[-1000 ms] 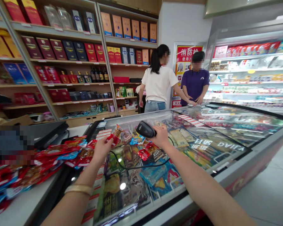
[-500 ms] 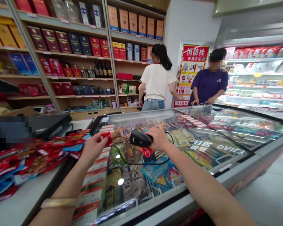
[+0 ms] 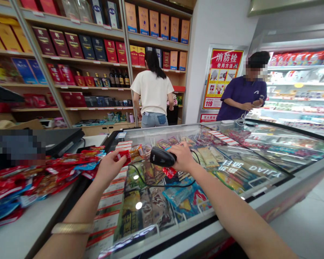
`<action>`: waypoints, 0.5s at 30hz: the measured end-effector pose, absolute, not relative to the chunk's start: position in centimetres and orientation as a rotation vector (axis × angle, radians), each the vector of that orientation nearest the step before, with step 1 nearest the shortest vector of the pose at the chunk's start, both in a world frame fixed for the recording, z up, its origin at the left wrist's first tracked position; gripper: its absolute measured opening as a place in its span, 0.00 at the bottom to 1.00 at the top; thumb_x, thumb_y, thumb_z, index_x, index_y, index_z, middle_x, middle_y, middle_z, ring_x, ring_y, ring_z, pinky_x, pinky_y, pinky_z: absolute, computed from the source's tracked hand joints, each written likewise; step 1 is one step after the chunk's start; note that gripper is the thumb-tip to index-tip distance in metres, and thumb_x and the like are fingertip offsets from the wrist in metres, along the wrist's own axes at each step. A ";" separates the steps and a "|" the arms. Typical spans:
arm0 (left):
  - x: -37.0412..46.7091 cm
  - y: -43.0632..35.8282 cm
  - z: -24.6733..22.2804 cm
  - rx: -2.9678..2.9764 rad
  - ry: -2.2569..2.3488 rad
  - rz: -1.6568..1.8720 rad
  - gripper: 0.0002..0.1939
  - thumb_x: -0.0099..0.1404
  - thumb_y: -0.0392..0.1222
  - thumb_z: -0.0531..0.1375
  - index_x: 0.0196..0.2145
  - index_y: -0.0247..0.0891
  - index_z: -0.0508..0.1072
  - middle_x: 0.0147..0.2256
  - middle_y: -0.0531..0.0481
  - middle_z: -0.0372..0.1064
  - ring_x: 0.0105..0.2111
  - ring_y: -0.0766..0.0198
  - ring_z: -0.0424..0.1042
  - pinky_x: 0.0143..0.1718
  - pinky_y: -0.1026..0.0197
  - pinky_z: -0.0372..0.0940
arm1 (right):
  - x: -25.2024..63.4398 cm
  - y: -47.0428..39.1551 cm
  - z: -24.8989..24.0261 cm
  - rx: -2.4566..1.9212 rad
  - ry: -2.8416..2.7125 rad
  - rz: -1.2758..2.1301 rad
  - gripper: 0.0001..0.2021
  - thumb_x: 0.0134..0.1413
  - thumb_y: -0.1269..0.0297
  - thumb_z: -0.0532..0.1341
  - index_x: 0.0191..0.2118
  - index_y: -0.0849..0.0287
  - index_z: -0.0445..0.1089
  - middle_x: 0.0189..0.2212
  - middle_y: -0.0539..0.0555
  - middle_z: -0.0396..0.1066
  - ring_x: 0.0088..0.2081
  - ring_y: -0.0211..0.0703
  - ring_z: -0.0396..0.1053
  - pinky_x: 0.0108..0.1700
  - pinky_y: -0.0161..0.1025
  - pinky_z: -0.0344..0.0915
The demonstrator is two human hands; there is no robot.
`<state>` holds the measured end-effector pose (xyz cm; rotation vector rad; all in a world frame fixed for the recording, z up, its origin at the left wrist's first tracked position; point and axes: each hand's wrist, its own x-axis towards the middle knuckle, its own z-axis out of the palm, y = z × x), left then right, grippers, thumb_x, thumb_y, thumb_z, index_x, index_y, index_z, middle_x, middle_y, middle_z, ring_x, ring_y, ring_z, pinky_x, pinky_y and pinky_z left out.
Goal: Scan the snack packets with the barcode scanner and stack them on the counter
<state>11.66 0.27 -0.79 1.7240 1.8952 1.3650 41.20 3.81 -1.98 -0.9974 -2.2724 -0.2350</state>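
My left hand (image 3: 112, 166) pinches a small red snack packet (image 3: 125, 157) over the left end of the glass-topped freezer. Just right of it, my right hand (image 3: 183, 157) is wrapped round the handle of a black barcode scanner (image 3: 160, 157), whose head points left toward the packet. From the scanner a black cable (image 3: 151, 185) loops over the glass. A red wrapper (image 3: 169, 172) shows below the scanner; whether it lies on the glass or under it I cannot tell. Another packet with brown contents (image 3: 137, 152) shows right beside the red one.
Many red and blue snack packets (image 3: 51, 176) are heaped on the white counter (image 3: 37, 230) at left, near a dark monitor (image 3: 62, 140). The freezer (image 3: 261, 190) fills the middle. Beyond it stand a person in a white shirt (image 3: 152, 90) and one in purple (image 3: 237, 93).
The person in white has moved left, facing the shelves. The person in purple has raised their hands from the freezer top. My hands keep their hold, almost unmoved; the view has shifted slightly.
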 end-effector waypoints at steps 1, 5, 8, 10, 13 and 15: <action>11.6 0.3 -0.8 1.762 1.886 1.329 0.22 0.56 0.53 0.57 0.41 0.40 0.81 0.26 0.52 0.74 0.26 0.60 0.71 0.24 0.64 0.63 | 41.2 3.9 -2.0 -0.994 -2.262 -0.237 0.15 0.45 0.58 0.65 0.40 0.55 0.76 0.34 0.53 0.78 0.39 0.47 0.71 0.48 0.45 0.47; 11.1 -0.1 -0.3 1.921 2.061 1.303 0.22 0.61 0.50 0.55 0.48 0.42 0.80 0.36 0.48 0.77 0.34 0.57 0.74 0.36 0.59 0.69 | 41.6 4.2 -2.2 -1.012 -2.200 -0.261 0.15 0.44 0.61 0.64 0.40 0.57 0.76 0.35 0.55 0.78 0.39 0.48 0.71 0.47 0.45 0.48; 10.0 -0.7 0.4 2.049 2.326 1.316 0.20 0.65 0.43 0.53 0.49 0.43 0.81 0.47 0.43 0.75 0.46 0.50 0.73 0.50 0.50 0.67 | 42.1 4.6 -2.3 -1.050 -2.135 -0.271 0.15 0.44 0.61 0.65 0.40 0.57 0.76 0.35 0.56 0.78 0.39 0.49 0.71 0.47 0.45 0.49; 8.8 -1.2 0.8 2.030 2.546 1.282 0.20 0.66 0.40 0.52 0.48 0.42 0.80 0.51 0.39 0.73 0.51 0.43 0.69 0.54 0.41 0.63 | 42.3 4.8 -2.5 -1.073 -2.091 -0.273 0.15 0.44 0.60 0.66 0.40 0.57 0.76 0.35 0.55 0.78 0.39 0.49 0.71 0.47 0.45 0.49; 7.1 -1.6 0.9 1.833 2.848 1.135 0.18 0.66 0.39 0.53 0.46 0.37 0.80 0.51 0.35 0.72 0.54 0.36 0.65 0.54 0.32 0.59 | 42.6 5.1 -2.8 -1.098 -2.047 -0.277 0.15 0.43 0.60 0.67 0.40 0.56 0.76 0.36 0.55 0.78 0.40 0.49 0.71 0.48 0.45 0.50; 6.5 -1.7 0.8 1.704 2.941 0.916 0.18 0.64 0.37 0.54 0.45 0.31 0.80 0.52 0.30 0.71 0.56 0.33 0.64 0.55 0.31 0.56 | 42.8 5.4 -3.1 -1.123 -2.024 -0.282 0.15 0.43 0.59 0.67 0.40 0.56 0.76 0.35 0.55 0.78 0.39 0.50 0.71 0.47 0.45 0.50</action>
